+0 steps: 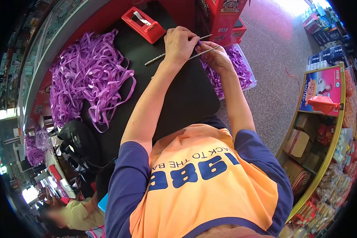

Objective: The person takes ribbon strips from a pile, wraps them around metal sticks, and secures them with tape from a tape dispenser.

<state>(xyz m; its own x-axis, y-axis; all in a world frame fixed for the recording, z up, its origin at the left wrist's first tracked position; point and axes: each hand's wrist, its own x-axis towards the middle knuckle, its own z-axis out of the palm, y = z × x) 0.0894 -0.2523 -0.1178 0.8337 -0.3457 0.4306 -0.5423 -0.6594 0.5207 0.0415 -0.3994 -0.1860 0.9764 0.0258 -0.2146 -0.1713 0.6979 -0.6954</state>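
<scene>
Above the far right of the black table, both my hands work close together on two thin metal rods [204, 52] that look like knitting needles. My left hand [179, 43] is closed over one rod, whose long end sticks out to its left. My right hand [217, 58] is closed beside it, fingers pinched at a small bit of purple ribbon [198, 43] between the hands. The second rod crosses in front of the right fingers. How the ribbon sits on the rods is hidden by the fingers. A large heap of purple ribbon [91, 75] lies on the left of the table.
A red tape dispenser [143, 24] stands beyond my left hand. A clear plastic bin [248, 84] with purple pieces is below my right hand. Red boxes [222, 20] stand ahead. Shelves [305, 158] line the right. Another person [79, 214] sits lower left, near a black bag [77, 139].
</scene>
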